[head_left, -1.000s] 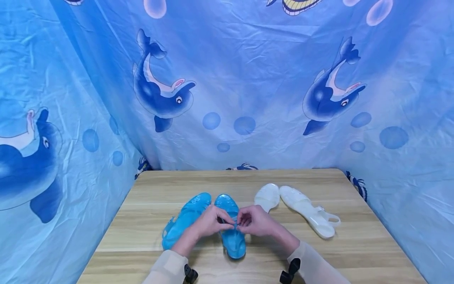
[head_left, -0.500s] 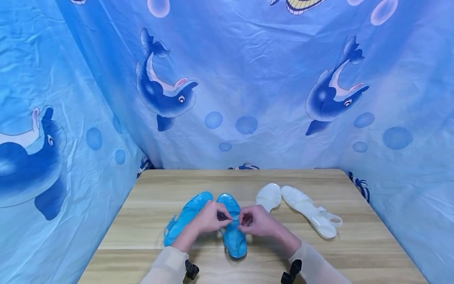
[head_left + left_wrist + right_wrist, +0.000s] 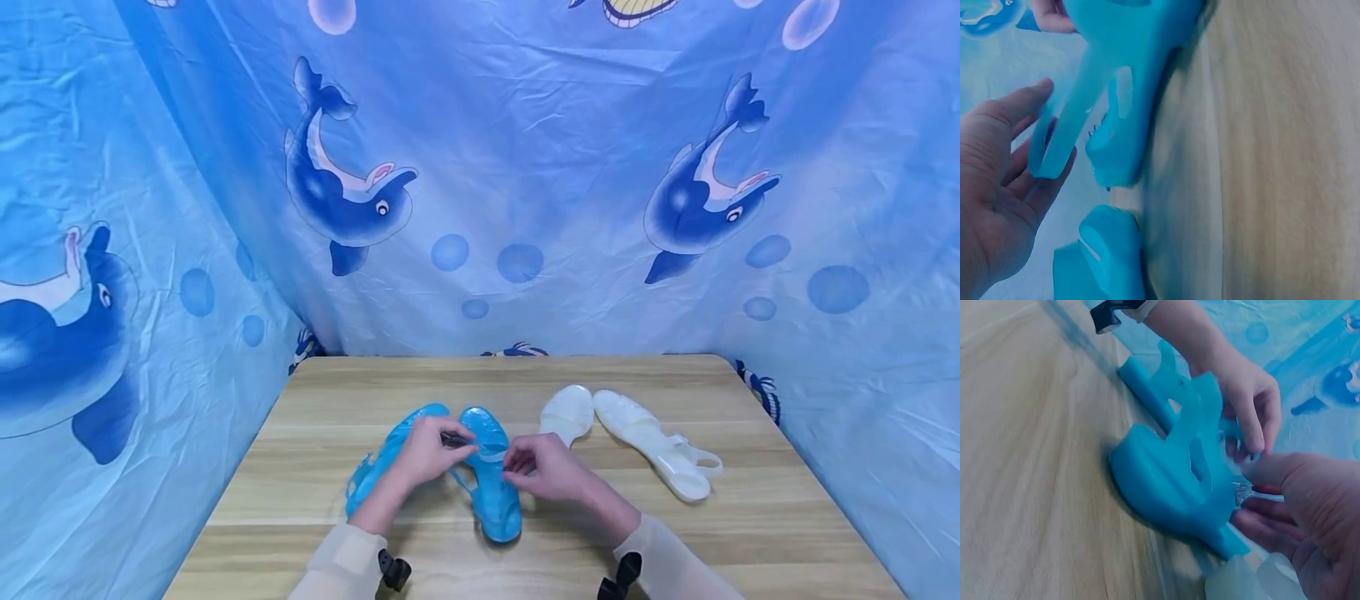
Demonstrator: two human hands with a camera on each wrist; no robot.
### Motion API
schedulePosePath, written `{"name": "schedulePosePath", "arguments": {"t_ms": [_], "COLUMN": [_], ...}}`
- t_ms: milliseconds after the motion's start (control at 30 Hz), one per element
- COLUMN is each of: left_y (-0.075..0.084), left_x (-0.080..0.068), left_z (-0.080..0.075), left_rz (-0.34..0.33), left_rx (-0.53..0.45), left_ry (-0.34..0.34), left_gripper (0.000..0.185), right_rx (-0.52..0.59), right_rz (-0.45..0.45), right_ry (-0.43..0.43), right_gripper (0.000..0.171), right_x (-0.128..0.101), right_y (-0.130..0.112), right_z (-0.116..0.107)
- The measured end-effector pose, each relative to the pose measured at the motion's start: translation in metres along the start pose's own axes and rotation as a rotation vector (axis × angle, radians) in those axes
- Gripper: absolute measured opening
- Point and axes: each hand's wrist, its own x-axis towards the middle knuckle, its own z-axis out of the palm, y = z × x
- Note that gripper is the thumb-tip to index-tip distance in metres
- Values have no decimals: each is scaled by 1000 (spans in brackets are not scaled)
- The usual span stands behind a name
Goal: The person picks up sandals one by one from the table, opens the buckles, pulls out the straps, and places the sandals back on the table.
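right hand: fingers curled, pinching the buckle end of the ankle strap at the right edge of the blue sandal; right wrist view shows a small metal buckle at the fingertips
left hand: thumb and fingers pinch the free end of the strap, just left of the sandal's toe half; in the left wrist view the palm looks fairly flat with the strap lying across the fingers
strap: stretched roughly level between the two hands, crossing above the sandal's middle
blue sandal axis: long axis runs away from the person; toe at the far end, heel at the near end, sole down on the table
sandal vs grip: shoe sits between both hands, heel nearer the person than either grip
second blue sandal: just left of the first, toes near each other, heel angled out left; partly under the left hand
white sandals: pair to the right, well apart from the hands, toes close together, untouched
backdrop: blue dolphin-print sheet behind and on both sides of the table
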Motion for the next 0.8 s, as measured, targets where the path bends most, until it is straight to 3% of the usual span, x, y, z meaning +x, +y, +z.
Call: {"name": "schedulePosePath", "arguments": {"t_ms": [167, 333, 467, 633, 800], "left_y": [8, 13, 14, 12, 11], "left_x": [1, 0, -3, -6, -10], "left_z": [0, -1, -2, -3, -2], "left_rz": [-27, -34, -26, -37, -43], "left_rx": [8, 116, 169, 184, 195], "left_ry": [10, 32, 36, 43, 54], "left_gripper": [25, 26, 27, 27, 27], "right_rx": [-108, -220, -366, -389, -323], "right_rz": [20, 15, 1, 36, 9], "right_ry": [20, 59, 29, -37, -22], "right_gripper": [20, 36, 59, 90, 86], "right_x": [-5, -11, -18, -24, -23], "right_y": [-14, -25, -33, -34, -28], "right_z": [-2, 0, 11, 27, 37]}}
